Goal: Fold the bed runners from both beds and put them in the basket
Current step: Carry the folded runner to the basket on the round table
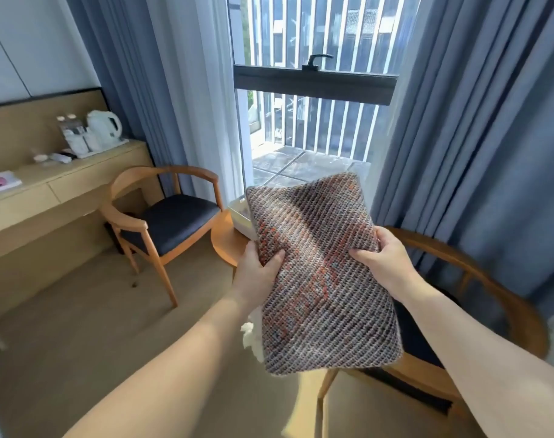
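One dark-cushioned wooden armchair (174,222) stands at the left, just beside a small round wooden table (226,248). On the table sits a white rectangular basket (240,216), probably put there to be within easy reach. The left hand (258,273) grips the left edge of the folded grey-and-orange woven bed runner (319,279), thumb on top. The right hand (383,260) grips the opposite edge the same way, probably so the folds cannot spring apart. Held in the air on the near side of the basket, the runner hides most of it and looks ready to be lowered in. A second wooden armchair (506,311) sits at the right.
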`<move>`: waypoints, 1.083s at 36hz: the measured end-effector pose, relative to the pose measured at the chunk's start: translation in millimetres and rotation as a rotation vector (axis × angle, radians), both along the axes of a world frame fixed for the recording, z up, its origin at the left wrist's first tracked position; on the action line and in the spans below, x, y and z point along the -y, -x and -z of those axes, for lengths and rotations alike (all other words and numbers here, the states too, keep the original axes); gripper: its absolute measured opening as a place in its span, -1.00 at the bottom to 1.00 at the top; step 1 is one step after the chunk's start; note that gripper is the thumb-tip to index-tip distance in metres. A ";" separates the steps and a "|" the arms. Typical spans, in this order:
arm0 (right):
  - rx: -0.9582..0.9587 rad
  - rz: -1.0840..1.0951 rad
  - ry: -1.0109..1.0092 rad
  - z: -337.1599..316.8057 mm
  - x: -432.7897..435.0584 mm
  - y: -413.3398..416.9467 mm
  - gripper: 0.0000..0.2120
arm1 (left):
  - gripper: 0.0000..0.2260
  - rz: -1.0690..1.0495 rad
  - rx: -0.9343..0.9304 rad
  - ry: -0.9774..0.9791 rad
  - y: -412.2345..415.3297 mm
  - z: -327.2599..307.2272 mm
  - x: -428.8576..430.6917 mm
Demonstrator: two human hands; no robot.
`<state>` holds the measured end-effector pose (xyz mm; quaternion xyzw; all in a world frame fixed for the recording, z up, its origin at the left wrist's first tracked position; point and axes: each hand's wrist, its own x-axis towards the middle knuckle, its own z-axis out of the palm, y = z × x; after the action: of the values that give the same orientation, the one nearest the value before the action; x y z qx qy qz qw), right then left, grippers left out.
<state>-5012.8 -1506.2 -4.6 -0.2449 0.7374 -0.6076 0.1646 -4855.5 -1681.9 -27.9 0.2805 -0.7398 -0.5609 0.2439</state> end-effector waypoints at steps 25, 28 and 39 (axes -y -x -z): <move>0.062 -0.096 -0.061 29.3 248.5 274.3 -0.67 | -0.70 -0.098 0.087 0.021 251.7 15.4 231.8; 0.053 -0.107 -0.055 19.9 272.8 300.3 -0.69 | -0.70 -0.107 0.072 0.021 278.3 8.7 251.1; 0.033 -0.078 -0.140 31.2 371.9 396.1 -0.62 | -0.60 -0.154 0.069 0.010 362.6 19.8 342.0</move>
<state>-5408.8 -1878.1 -35.7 -0.2513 0.7653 -0.5514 0.2168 -5218.1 -2023.9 -47.7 0.3544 -0.7267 -0.5269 0.2620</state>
